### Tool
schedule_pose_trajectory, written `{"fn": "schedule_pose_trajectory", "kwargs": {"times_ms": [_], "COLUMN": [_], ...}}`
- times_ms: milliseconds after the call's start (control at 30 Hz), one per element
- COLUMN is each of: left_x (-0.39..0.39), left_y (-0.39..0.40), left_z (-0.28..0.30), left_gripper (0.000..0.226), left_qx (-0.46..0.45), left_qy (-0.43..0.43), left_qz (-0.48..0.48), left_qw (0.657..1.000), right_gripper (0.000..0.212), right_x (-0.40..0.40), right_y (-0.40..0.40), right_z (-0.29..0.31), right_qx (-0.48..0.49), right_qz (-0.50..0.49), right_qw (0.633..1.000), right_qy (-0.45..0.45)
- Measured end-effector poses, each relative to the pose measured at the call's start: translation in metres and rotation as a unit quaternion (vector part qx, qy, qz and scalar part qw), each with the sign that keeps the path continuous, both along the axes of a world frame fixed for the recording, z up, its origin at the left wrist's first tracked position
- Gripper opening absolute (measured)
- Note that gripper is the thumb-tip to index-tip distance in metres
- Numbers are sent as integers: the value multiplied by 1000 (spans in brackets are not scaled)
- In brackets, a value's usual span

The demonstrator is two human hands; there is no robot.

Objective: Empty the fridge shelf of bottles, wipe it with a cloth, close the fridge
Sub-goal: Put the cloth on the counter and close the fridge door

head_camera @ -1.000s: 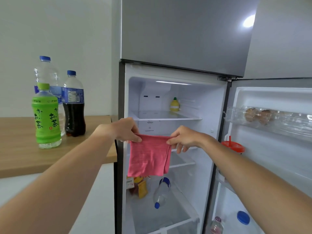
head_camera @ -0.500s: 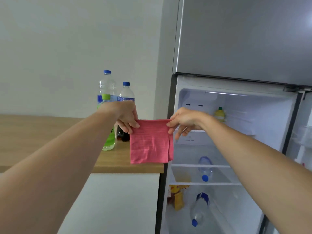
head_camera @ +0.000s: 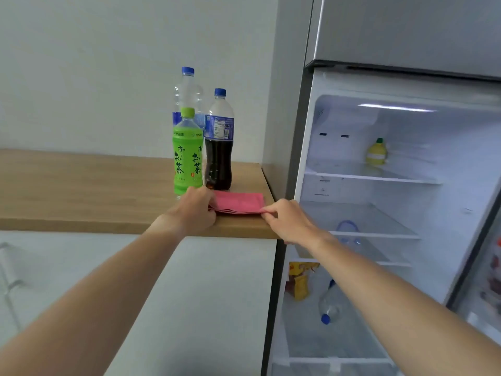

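Cloth (head_camera: 238, 202) on counter (head_camera: 81, 191), both hands (head_camera: 191, 210) pinching

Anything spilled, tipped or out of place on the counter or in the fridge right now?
No spill visible. Three bottles stand upright on the wooden counter; both hands set the folded pink cloth flat there. One oddity: a clear bottle lies on its side low in the open fridge.

A wooden counter (head_camera: 81, 191) runs along a plain pale wall (head_camera: 108, 63). Under the counter there is a white cabinet front (head_camera: 206, 294). Inside, a small yellow lemon-shaped container (head_camera: 376, 154) stands upright, and a yellow packet (head_camera: 301, 283) sits lower down.
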State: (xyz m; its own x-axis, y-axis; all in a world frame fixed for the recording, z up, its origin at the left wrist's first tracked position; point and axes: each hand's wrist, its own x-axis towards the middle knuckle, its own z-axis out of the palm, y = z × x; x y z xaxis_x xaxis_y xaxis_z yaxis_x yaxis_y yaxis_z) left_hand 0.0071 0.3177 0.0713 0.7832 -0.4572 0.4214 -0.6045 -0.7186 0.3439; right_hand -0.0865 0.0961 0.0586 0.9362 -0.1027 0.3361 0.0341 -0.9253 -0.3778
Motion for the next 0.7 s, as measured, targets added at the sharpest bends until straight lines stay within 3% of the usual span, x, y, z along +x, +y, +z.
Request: {"fn": "schedule_pose_trajectory", "kwargs": {"times_ms": [267, 333, 467, 700], "left_x": [-54, -63, -75, -91], "left_y": [-19, -29, -46, -69], "left_z": [5, 5, -14, -57], "left_gripper": [34, 28, 39, 69], "left_qx": [148, 131, 101, 109], "left_qy": [-42, -65, -55, -74], "left_qz": [124, 102, 20, 48], "left_qw": [980, 984, 993, 990], "right_gripper": [40, 37, 43, 63], "right_x": [-26, -35, -47, -63], "right_y": [4, 2, 6, 0], "right_z": [-2, -1, -7, -19], "right_qx": [24, 15, -59, -66], "right_qz": [-2, -2, -48, -91], "right_qw": [999, 999, 994, 990], "right_qy": [29, 42, 77, 89]}}
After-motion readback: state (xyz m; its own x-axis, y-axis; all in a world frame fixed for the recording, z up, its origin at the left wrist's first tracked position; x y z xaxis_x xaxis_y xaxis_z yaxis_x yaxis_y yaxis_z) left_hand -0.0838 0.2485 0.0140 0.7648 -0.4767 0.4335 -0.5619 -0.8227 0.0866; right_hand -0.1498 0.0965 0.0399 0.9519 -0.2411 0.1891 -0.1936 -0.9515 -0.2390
